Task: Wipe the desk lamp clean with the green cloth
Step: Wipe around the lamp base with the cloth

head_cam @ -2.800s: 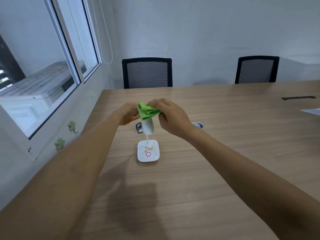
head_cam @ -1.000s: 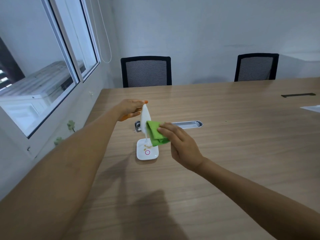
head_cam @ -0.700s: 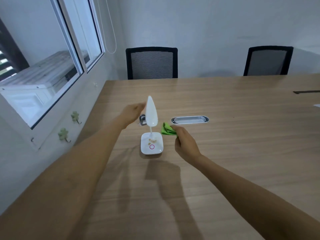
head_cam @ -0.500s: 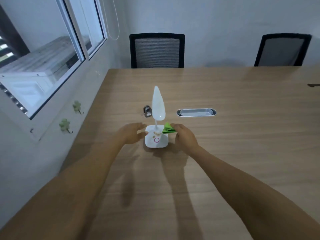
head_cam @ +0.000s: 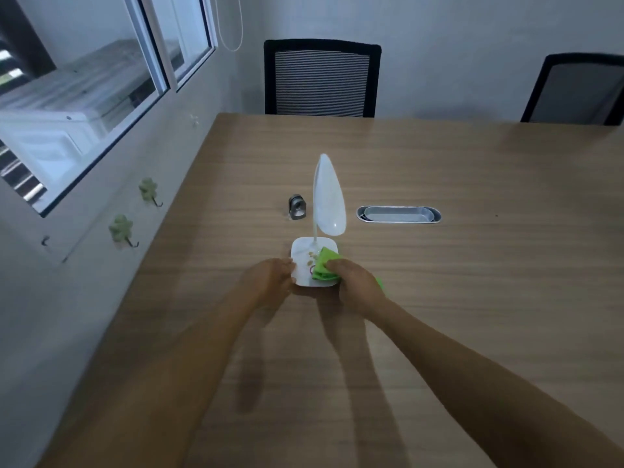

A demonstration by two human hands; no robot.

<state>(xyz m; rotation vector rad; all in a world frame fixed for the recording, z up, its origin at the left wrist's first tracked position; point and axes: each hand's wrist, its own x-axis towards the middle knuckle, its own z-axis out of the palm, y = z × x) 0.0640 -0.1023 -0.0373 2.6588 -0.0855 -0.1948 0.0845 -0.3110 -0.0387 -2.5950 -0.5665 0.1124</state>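
Observation:
A small white desk lamp point(head_cam: 328, 194) stands on the wooden table point(head_cam: 439, 298), its leaf-shaped head upright on a thin neck. Its square white base point(head_cam: 302, 256) carries brownish specks and a red ring mark. My right hand point(head_cam: 354, 285) grips the bunched green cloth point(head_cam: 324, 269) and presses it on the right part of the base. My left hand point(head_cam: 270, 278) rests against the base's left edge, steadying it, fingers touching the rim.
A small metal object point(head_cam: 297, 207) stands just behind the lamp to the left. A silver cable slot point(head_cam: 398, 214) is set in the table to the right. Two black mesh chairs point(head_cam: 320, 79) stand at the far edge. A window and wall hooks point(head_cam: 123, 229) are on the left.
The cloth came down from the lamp head to the base. My left hand let go of the lamp head and dropped to the base's left edge. The view tilted downward.

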